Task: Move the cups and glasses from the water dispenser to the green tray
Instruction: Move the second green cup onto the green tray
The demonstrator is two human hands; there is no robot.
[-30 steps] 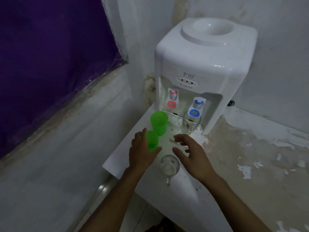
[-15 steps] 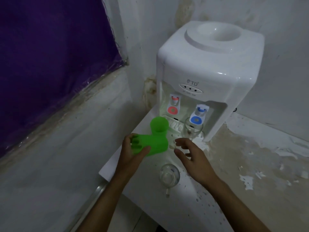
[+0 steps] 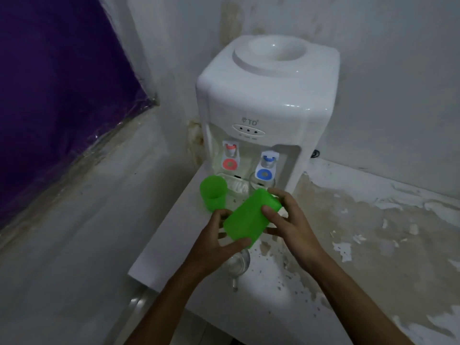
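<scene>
Green plastic cup was off bench, tilted, held between left hand and right hand, fingers of both closed round it. Second green cup stood before water dispenser. Green tray unseen. Best level cup, commit to one hand.

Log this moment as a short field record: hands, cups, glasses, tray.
left hand: grips lower end of held cup
right hand: grips upper end of held cup
held cup: green, tilted, off the counter
second cup: green, upright by dispenser
glass: under blue tap
mug: clear, on counter under hands
tray: not in view
</scene>
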